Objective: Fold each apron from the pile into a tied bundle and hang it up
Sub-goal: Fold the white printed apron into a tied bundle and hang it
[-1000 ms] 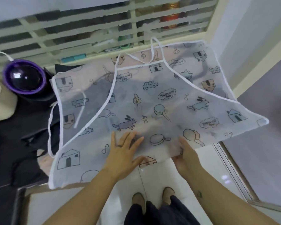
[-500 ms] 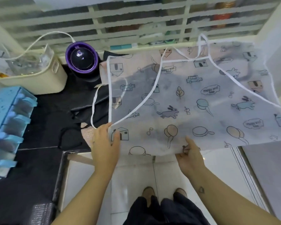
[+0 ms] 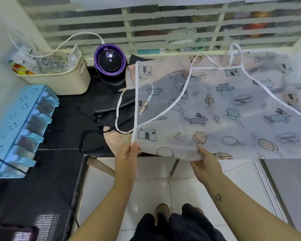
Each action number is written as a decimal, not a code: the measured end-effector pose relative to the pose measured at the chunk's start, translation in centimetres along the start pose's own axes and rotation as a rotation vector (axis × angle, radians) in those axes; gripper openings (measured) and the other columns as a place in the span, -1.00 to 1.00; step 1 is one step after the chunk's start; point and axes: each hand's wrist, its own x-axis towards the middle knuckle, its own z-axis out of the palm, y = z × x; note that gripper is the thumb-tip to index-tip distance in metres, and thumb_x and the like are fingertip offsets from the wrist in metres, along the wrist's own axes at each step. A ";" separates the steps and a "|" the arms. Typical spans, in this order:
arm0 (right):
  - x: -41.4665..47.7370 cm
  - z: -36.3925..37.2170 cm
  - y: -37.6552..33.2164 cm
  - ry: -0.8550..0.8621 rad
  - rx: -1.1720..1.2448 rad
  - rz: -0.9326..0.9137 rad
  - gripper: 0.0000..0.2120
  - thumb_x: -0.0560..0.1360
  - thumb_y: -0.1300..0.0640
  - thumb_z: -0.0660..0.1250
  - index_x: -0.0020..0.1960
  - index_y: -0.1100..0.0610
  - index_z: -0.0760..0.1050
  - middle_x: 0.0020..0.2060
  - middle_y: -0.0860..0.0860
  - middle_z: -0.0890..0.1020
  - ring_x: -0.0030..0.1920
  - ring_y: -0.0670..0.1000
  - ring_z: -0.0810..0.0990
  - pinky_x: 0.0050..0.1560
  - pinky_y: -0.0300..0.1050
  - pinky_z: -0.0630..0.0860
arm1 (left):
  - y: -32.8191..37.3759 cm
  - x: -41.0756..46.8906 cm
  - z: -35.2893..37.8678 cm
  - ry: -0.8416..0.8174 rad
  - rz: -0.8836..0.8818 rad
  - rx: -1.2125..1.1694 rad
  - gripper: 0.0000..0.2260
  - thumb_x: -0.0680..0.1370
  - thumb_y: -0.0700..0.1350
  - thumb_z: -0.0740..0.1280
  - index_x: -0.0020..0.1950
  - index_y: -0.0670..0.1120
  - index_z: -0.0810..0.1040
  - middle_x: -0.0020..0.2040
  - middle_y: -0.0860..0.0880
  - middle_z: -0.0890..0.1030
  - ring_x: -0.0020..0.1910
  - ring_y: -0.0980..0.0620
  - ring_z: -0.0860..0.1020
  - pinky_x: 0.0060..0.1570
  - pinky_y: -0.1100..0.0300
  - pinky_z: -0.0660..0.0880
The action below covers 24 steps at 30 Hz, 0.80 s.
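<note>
Over the counter (image 3: 63,141), the apron (image 3: 215,105) lies neck loop (image 3: 235,49) toward the window (image 3: 163,23).

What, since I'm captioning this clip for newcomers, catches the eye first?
The sheer printed apron spreads over the counter's right side, the left hand and right hand pinching its near edge. Behind, a purple-rimmed gadget stands by the window; a blue drawer rack sits far left.

Head view, looking steeply down, close
</note>
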 end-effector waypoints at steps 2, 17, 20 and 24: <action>-0.1 0.5 -0.2 -0.018 0.013 -0.003 -0.96 0.55 0.30 0.29 -0.04 0.24 0.52 -0.34 0.08 0.69 -0.35 -0.02 0.68 -0.34 -0.15 0.63 | 0.3 0.2 -0.1 0.027 0.066 0.047 -0.71 0.64 -0.05 0.18 -0.23 -0.11 0.50 -0.19 -0.17 0.60 -0.12 -0.14 0.58 -0.03 0.02 0.52; 0.3 -0.5 -0.5 0.000 -0.111 0.103 -0.94 0.57 0.25 0.27 -0.05 0.22 0.51 -0.38 0.09 0.68 -0.41 0.00 0.68 -0.37 -0.13 0.63 | -1.9 -0.8 3.8 -0.446 0.848 1.307 -0.27 0.35 0.14 0.40 0.46 0.00 0.24 0.42 -0.05 0.38 0.38 -0.13 0.41 0.33 -0.20 0.26; 0.3 -1.3 -1.6 0.019 -0.119 0.087 -0.96 0.55 0.23 0.29 -0.04 0.19 0.51 -0.33 0.09 0.68 -0.30 0.04 0.68 -0.27 -0.12 0.64 | -1.1 -0.4 6.1 -0.567 0.709 1.461 -0.33 0.54 -0.06 0.30 0.56 0.00 0.03 0.57 -0.09 0.03 0.54 -0.16 0.07 0.44 -0.23 0.00; 1.1 -3.7 -5.7 0.176 -0.028 -0.007 -0.86 0.49 0.11 0.38 -0.02 0.15 0.49 -0.22 0.05 0.54 -0.26 -0.01 0.54 -0.25 -0.16 0.60 | 1.0 0.4 6.3 -0.788 0.498 1.451 -0.50 0.65 -0.15 0.02 0.57 0.08 -0.03 0.59 0.01 -0.11 0.56 -0.06 -0.06 0.48 -0.06 -0.05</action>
